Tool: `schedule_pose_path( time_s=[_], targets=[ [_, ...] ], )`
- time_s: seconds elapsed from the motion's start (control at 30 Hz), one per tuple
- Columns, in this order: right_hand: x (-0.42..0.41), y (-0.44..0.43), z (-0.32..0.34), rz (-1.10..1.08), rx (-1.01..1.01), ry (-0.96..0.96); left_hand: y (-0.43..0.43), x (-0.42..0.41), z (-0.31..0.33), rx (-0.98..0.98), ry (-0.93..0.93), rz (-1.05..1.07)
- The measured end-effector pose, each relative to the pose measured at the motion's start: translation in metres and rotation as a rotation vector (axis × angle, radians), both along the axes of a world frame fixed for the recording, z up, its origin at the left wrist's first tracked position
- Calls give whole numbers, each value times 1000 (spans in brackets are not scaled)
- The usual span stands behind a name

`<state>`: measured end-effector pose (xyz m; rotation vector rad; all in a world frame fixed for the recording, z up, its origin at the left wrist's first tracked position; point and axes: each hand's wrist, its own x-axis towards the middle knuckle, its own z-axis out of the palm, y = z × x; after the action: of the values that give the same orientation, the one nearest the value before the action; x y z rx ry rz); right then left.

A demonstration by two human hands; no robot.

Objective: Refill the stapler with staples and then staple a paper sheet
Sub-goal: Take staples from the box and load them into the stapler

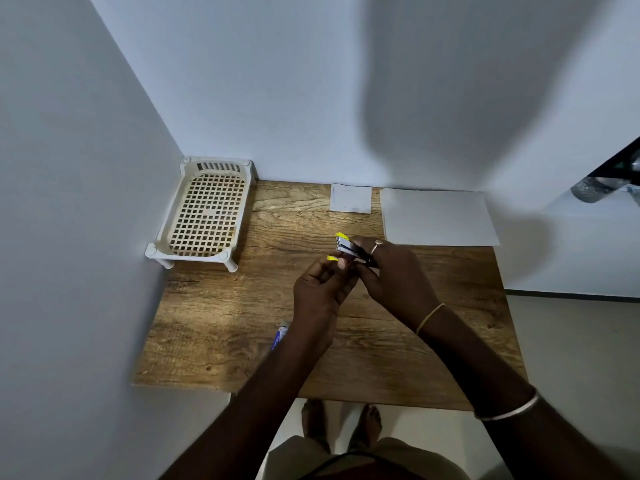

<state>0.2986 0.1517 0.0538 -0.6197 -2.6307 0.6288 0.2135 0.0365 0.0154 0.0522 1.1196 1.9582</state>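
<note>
A small yellow and black stapler (347,247) is held above the middle of the wooden table (221,327), its metal magazine showing. My right hand (394,278) grips its rear part. My left hand (323,289) pinches the front lower part near a yellow tip. Whether staples are between my fingers I cannot tell. A blue staple box (280,336) lies on the table, half hidden by my left forearm. A large white paper sheet (438,216) lies flat at the table's back right.
A small white paper square (350,198) lies at the back edge, left of the sheet. A cream plastic rack with a grid top (204,213) stands in the back left corner against the walls. A dark object (609,178) juts in at the right edge.
</note>
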Motion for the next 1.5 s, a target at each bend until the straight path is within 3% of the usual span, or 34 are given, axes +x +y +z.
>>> schedule_pose_path(
  time_s=[0.3,0.5,0.73,0.8,0.87,1.07,1.23,1.5],
  targets=[
    [6,4,-2,-37,-240,55,-1,-7,7,-24,112,-1],
    [11,13,-5,-71,-535,-31,2,-6,5,-28,39,30],
    [22,22,-13,-78,-1220,39,1,-5,-2,-45,78,3],
    [25,23,-14,-122,-1318,74,-1,-7,-3,-87,133,-54],
    [28,24,-15,-149,-1242,82,-3,-13,-3,-145,205,-129],
    [37,23,-16,-147,-640,-34,-8,-33,-5,-265,425,-320],
    [50,19,-31,-84,-315,-8,-11,-40,-15,-331,843,-504],
    [70,18,-85,30,31,-268,-5,-22,-55,-503,1308,-581]
  ],
)
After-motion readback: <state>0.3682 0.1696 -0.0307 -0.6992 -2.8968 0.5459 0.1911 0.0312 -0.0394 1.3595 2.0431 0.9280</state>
